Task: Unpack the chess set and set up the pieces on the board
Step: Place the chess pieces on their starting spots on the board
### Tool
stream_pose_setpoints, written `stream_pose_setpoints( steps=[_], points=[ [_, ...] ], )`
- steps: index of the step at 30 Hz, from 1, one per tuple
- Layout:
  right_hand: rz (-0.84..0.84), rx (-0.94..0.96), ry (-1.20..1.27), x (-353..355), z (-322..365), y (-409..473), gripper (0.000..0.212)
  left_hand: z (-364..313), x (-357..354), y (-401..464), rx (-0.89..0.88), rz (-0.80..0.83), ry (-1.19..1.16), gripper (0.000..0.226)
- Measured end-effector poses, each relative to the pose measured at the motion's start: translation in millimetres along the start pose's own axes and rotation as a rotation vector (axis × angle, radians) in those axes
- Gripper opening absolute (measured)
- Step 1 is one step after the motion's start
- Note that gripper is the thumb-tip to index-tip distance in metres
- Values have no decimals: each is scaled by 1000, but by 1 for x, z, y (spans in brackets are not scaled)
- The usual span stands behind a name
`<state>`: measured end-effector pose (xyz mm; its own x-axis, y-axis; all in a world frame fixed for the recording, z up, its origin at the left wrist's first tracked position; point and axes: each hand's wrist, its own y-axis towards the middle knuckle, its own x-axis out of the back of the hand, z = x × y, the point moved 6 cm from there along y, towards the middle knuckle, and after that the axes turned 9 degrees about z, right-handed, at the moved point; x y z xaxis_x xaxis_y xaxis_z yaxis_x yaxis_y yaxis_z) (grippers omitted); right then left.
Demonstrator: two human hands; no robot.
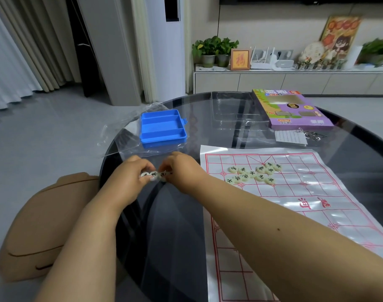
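**At the table's nine o'clock edge, both hands on pieces**

Left hand and right hand pinch cream xiangqi discs between curled fingertips. More discs lie heaped on the paper board at three o'clock. A blue tray sits at twelve o'clock.

A home living room is shown. A low media cabinet is lined with potted plants, a framed picture and a router. Curtains and a round glass table are also seen.
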<state>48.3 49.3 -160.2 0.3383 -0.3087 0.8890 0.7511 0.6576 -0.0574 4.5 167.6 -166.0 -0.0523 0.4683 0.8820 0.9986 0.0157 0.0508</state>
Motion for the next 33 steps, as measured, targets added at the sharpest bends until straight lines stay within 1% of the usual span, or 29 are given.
stream_pose_setpoints(
  steps=[4, 7, 10, 13, 17, 20, 24, 27, 29, 31, 33],
  points=[
    [9, -6, -139, -1, 0, 0, 27, -5, -6, 0, 53, 13, 62, 13],
    [-41, 19, -177, 9, -2, -8, 27, -16, -7, -1, 62, 6, 78, 14],
    [-66, 4, -190, 26, -10, -18, 25, -39, -3, -1, 49, -34, 56, 17],
    [-89, -46, -89, 52, -31, -40, 22, -77, -5, 2, -10, -12, 13, 19],
    [-132, -162, -40, 93, -76, -89, 22, -131, -24, 9, -74, 93, 39, 25],
    [-196, -269, 11, 113, -119, -126, 18, -150, -38, 14, -56, 178, 62, 26],
    [-142, -430, 9, 110, -168, -163, 17, -155, -52, 19, 19, 233, 127, 25],
    [-94, -487, -21, 101, -181, -175, 21, -159, -61, 20, 61, 266, 171, 27],
    [-75, -501, -48, 97, -180, -178, 25, -161, -64, 20, 88, 274, 161, 27],
    [-88, -492, -42, 96, -176, -179, 27, -163, -64, 19, 82, 243, 129, 26],
    [-106, -483, -12, 97, -172, -183, 31, -163, -62, 16, 75, 205, 86, 30]
  ],
)
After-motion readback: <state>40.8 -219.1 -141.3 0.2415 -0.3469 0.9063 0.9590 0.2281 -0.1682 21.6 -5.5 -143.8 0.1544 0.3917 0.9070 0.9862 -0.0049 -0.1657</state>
